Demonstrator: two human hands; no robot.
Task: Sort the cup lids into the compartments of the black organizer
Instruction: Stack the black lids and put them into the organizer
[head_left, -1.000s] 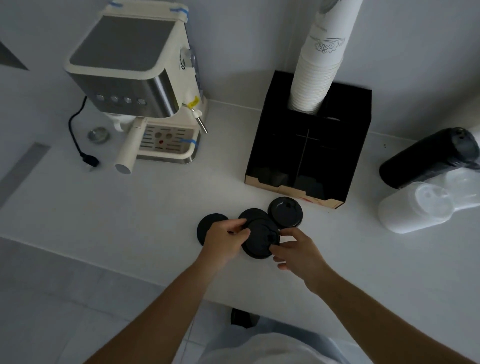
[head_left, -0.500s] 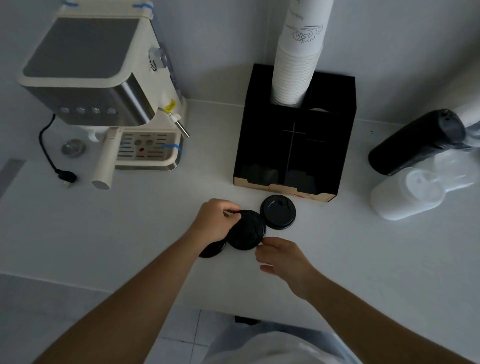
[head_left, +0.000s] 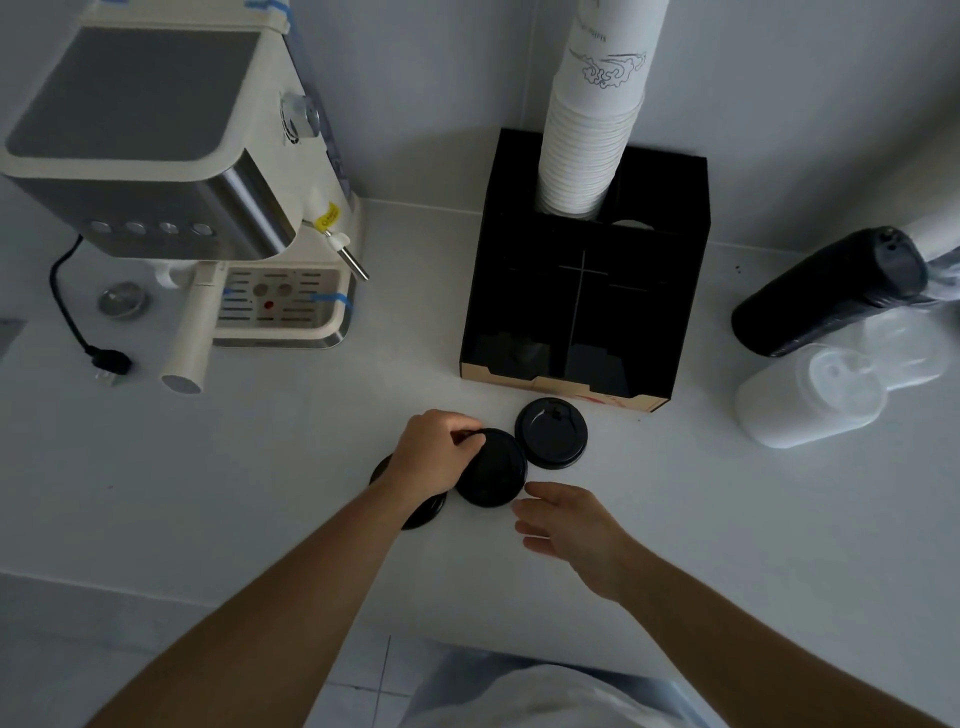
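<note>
We count three black lids on the white counter (head_left: 208, 467), all lying flat with nothing stacked that we can make out. The middle lid (head_left: 493, 467) is pinched at its upper-left rim by our left hand (head_left: 431, 457), fingers curled over the edge. Being round, it has no long axis; we cannot tell which face is up. Just beyond it, up and to the right and touching or nearly so, sits the second lid (head_left: 551, 433), its sip-hole tab toward the black organizer (head_left: 587, 291). The third lid (head_left: 415, 512) lies under the left wrist, mostly hidden.

Our right hand (head_left: 566, 525) rests just below and right of the held lid, fingers loosely extended and holding nothing.

The organizer stands straight ahead of both hands, its low front lip near the second lid; two front compartments show, split by a divider, and one stack of white paper cups (head_left: 592, 130) rises from the back. Bare counter opens left of the left hand up to one espresso machine (head_left: 171, 171). To the right of the right hand there is more free surface before a black sleeve of lids (head_left: 826, 296) and a clear sleeve (head_left: 821, 395).
</note>
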